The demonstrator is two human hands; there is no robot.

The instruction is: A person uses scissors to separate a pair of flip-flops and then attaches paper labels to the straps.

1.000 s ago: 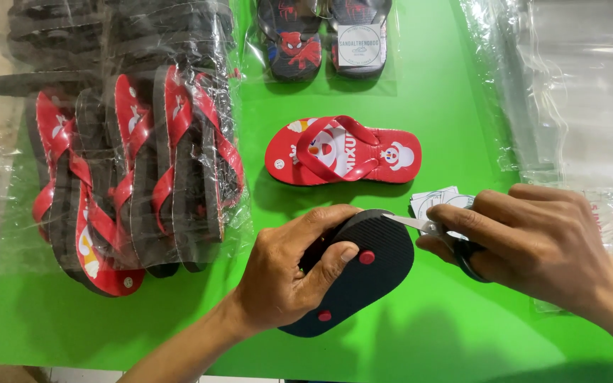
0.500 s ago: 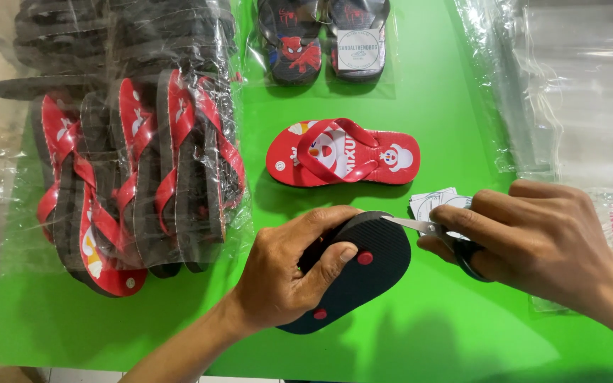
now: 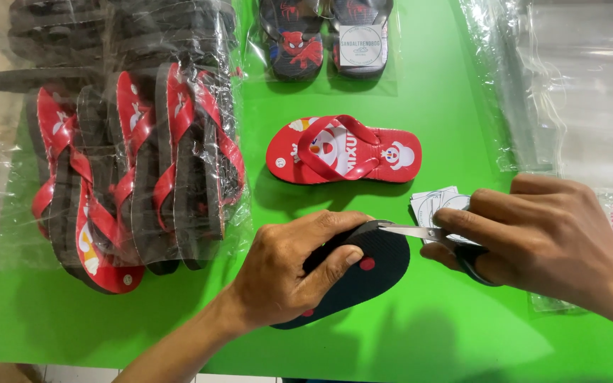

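Left hand (image 3: 285,273) sits lower centre of the frame, fingers curled & pressed down over a black sandal (image 3: 363,276) lying sole-up on the green table (image 3: 462,333); thumb runs along the sandal's near edge, other fingers wrap over the far edge. Two red plugs show on the black sole, one by the thumb tip, one lower near the palm.

Right hand (image 3: 548,241) is at right of centre, fingers bunched tight around a pair of scissors (image 3: 420,232). Dark handle loops poke out under the fingers; blades point left w/ the tip touching the sandal's upper edge. Can't tell if the blades are parted or together.

Just behind the right hand's fingers, a small stack of white cards (image 3: 434,202) lies on the table, partly hidden by the hand.

Centre of frame: a red sandal (image 3: 345,152) w/ cartoon print, strap up, lying alone, near but apart from the black one.

Left side: bagged red sandals (image 3: 136,170) standing on edge in clear plastic, w/ more dark bundles behind at upper left. Top centre: bagged dark sandals (image 3: 324,35), a pair w/ a round label. Right edge: clear plastic bags (image 3: 576,78) piled up.
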